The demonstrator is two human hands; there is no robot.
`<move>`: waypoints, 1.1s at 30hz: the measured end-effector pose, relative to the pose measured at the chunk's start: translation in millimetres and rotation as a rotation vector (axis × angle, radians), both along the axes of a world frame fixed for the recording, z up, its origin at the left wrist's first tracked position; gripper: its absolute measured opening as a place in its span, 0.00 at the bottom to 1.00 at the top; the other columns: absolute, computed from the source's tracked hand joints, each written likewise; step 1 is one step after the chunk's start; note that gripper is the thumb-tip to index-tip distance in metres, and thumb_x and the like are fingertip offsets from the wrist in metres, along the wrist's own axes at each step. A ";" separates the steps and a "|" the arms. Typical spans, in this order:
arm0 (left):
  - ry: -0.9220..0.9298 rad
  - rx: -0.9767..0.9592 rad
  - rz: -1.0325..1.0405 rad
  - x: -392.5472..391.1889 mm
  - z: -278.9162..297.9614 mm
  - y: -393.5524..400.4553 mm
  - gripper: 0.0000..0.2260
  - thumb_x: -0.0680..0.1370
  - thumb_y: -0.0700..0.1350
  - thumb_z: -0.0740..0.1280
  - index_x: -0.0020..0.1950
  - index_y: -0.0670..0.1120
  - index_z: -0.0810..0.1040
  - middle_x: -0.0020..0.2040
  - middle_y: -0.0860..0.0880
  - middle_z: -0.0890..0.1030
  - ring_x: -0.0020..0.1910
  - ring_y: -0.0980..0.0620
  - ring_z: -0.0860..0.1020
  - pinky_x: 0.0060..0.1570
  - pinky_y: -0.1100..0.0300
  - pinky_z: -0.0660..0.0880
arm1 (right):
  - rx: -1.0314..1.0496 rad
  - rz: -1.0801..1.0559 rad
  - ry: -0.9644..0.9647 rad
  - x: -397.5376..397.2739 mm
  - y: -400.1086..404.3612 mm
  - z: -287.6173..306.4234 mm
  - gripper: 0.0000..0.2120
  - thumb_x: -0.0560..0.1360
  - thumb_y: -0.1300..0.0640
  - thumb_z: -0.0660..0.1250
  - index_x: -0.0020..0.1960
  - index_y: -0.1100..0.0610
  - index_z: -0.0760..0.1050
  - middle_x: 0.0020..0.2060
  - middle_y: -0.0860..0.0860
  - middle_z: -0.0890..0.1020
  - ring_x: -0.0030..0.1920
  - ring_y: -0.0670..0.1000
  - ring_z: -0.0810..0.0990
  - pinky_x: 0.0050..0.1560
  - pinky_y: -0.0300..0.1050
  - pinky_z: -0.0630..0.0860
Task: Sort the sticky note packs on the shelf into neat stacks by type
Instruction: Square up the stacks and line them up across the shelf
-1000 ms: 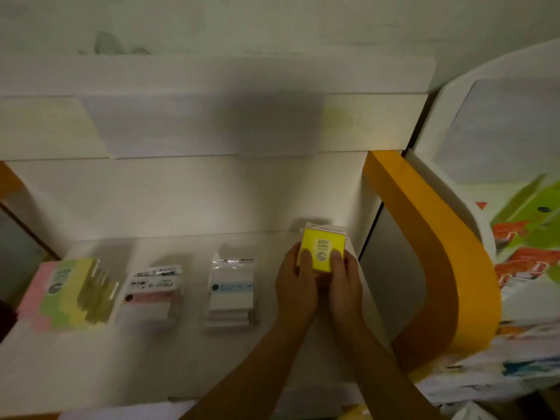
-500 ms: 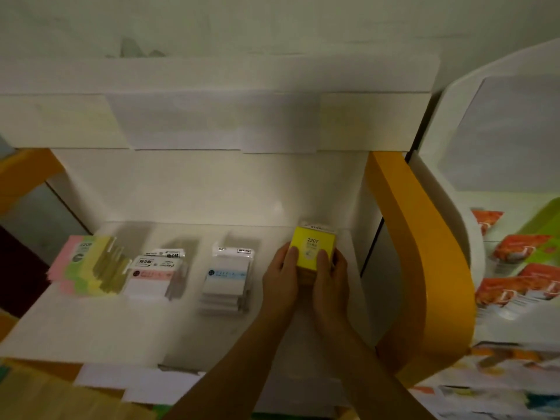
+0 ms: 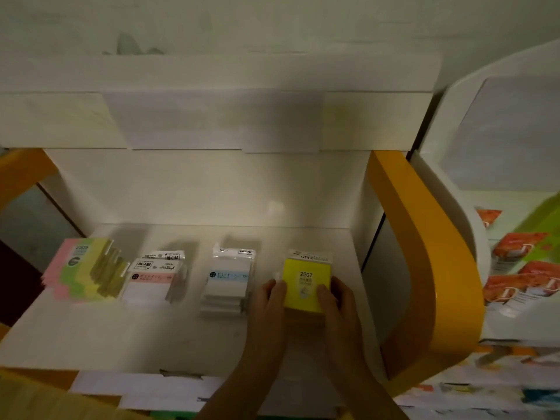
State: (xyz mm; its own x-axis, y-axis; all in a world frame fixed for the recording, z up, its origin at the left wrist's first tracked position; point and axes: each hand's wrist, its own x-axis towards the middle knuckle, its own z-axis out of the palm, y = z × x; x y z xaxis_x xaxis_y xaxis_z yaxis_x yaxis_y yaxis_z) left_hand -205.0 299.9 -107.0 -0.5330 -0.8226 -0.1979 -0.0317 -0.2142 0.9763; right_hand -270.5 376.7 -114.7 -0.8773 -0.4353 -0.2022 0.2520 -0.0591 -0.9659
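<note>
We grip the yellow sticky note pack (image 3: pixel 306 283) between our left hand (image 3: pixel 268 307) and right hand (image 3: pixel 338 304), thumbs on top, at the right end of the white shelf (image 3: pixel 169 338), right of the blue-label stack (image 3: pixel 228 280).

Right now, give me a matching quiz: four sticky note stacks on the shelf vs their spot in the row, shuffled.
Things:
1. yellow stack marked 2207
2. pink-banded stack
3. blue-banded stack
4. pastel stack marked 2209

Places:
A. far left of the shelf
B. second from left
C. third from left
D. far right, between the left hand and right hand, which grip its sides

Pairs: 1-D, 2-B, 3-C, 4-A
</note>
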 end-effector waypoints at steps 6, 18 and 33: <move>-0.186 0.169 -0.042 -8.9 14.2 -16.3 0.16 0.71 0.57 0.73 0.49 0.45 0.85 0.44 0.47 0.87 0.45 0.48 0.85 0.49 0.50 0.83 | 0.217 0.055 -0.125 -23.0 0.7 3.9 0.41 0.58 0.26 0.71 0.62 0.51 0.76 0.54 0.50 0.84 0.52 0.53 0.84 0.55 0.58 0.80; -0.088 0.304 -0.326 -4.5 9.3 -34.3 0.17 0.73 0.42 0.75 0.61 0.42 0.79 0.52 0.41 0.86 0.52 0.41 0.85 0.55 0.43 0.81 | -0.120 0.276 -0.369 -29.8 2.1 11.4 0.26 0.62 0.58 0.69 0.60 0.58 0.77 0.49 0.62 0.85 0.46 0.64 0.85 0.42 0.57 0.81; -0.092 -0.453 -0.712 -5.8 -10.2 -41.3 0.45 0.68 0.35 0.74 0.78 0.47 0.52 0.70 0.51 0.71 0.71 0.59 0.71 0.67 0.64 0.71 | 0.023 0.277 0.253 -23.2 6.3 1.1 0.54 0.57 0.40 0.81 0.74 0.52 0.56 0.64 0.44 0.72 0.63 0.42 0.77 0.54 0.37 0.78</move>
State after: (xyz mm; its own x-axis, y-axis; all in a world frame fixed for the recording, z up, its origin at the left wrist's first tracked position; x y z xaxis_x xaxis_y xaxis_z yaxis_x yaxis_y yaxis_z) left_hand -210.8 258.6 -117.2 -0.9516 -0.3074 0.0019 -0.0943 0.2979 0.9499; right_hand -293.7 383.0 -113.6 -0.7502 -0.6611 -0.0068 0.0086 0.0006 -1.0000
